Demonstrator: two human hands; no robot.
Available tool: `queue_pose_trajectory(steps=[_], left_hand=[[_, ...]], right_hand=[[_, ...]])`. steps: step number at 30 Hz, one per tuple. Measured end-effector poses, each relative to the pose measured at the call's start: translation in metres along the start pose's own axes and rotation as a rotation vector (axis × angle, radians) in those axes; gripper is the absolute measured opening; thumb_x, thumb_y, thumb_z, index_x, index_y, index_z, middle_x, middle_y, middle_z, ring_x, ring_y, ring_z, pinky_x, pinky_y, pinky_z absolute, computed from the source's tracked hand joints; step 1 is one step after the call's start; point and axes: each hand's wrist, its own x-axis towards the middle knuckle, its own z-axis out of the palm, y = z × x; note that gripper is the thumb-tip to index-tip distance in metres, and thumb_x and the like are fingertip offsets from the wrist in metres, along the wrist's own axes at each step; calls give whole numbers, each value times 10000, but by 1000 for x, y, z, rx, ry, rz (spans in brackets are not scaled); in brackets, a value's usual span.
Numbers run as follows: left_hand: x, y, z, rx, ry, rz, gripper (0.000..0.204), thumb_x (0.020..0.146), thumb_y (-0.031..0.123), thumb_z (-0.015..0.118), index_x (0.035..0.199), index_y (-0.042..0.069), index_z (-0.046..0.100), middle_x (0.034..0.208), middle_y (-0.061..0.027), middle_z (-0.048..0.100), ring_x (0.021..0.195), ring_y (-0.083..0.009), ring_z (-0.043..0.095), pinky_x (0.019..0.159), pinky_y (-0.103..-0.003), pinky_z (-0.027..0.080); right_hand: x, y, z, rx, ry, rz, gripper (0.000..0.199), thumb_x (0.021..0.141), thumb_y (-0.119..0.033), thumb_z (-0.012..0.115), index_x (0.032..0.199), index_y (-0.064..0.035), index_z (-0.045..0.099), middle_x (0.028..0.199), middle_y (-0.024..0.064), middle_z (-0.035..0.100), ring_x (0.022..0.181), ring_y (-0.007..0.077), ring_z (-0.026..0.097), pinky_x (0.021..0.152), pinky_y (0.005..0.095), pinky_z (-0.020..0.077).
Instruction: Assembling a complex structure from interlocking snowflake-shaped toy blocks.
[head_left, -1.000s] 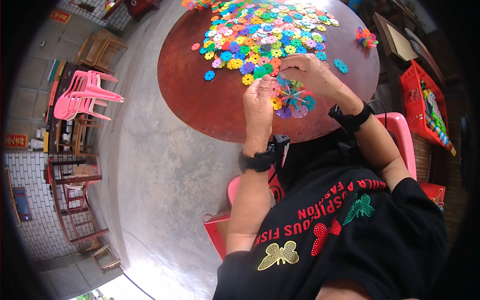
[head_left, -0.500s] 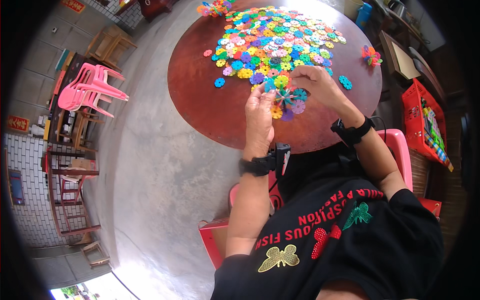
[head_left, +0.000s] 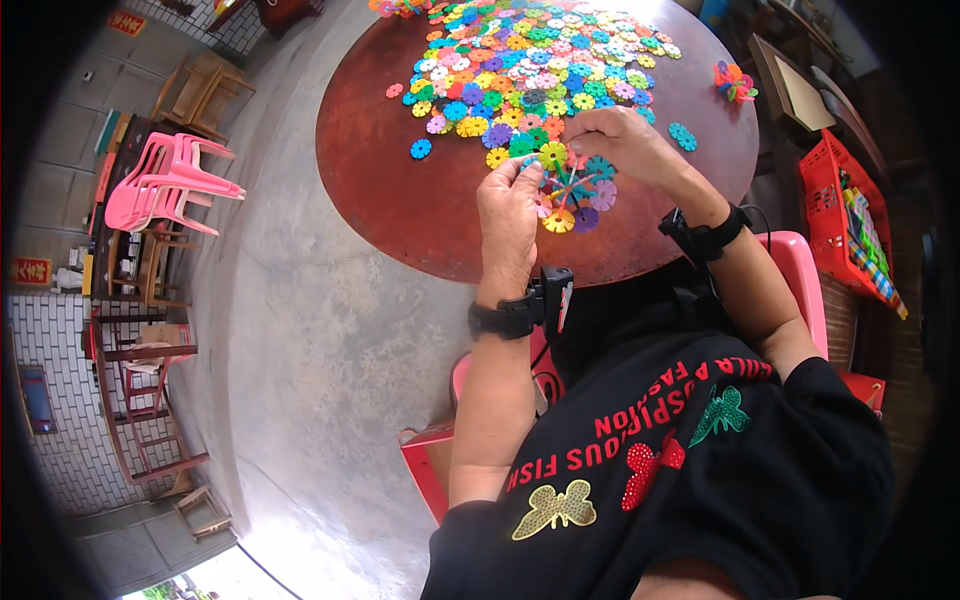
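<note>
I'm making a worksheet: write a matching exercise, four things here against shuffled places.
Things
1. joined coloured flower-shaped plastic discs
2. loose coloured flower-shaped plastic discs
3. pink plastic chairs
4. red lattice-sided plastic basket

Places
A. spread over round reddish-brown table
B. right of table
C. between left hand and right hand
D. picture's far left

Pairs: 1-C; 2-A; 3-D; 4-B

Multicoloured, wheel-shaped assembly of notched plastic discs (head_left: 574, 188): outer discs ring radiating centre pieces; positioned at reddish-brown round table's (head_left: 400, 190) near side.
</note>
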Motion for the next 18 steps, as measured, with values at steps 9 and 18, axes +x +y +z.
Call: queue_pose_trajectory(steps=[9,18], left_hand=[[3,1,-4,-10,208,216,128,882,82,591,958,-18,569,805,-56,601,664,-88,568,540,-227,464],[-2,15,5,-553,-16,-176,539,940,480,421,1209,13,446,1159,-146,564,1031,-278,577,876,-447,474]], right_hand=[[-7,-16,10,215,13,202,142,886,-132,574,933,-3,610,723,-5,586,630,55,547,534,215,437],[-4,-5,0,219,45,160,143,847,-92,603,940,14,622,731,-12,581,626,55,528,549,225,438]])
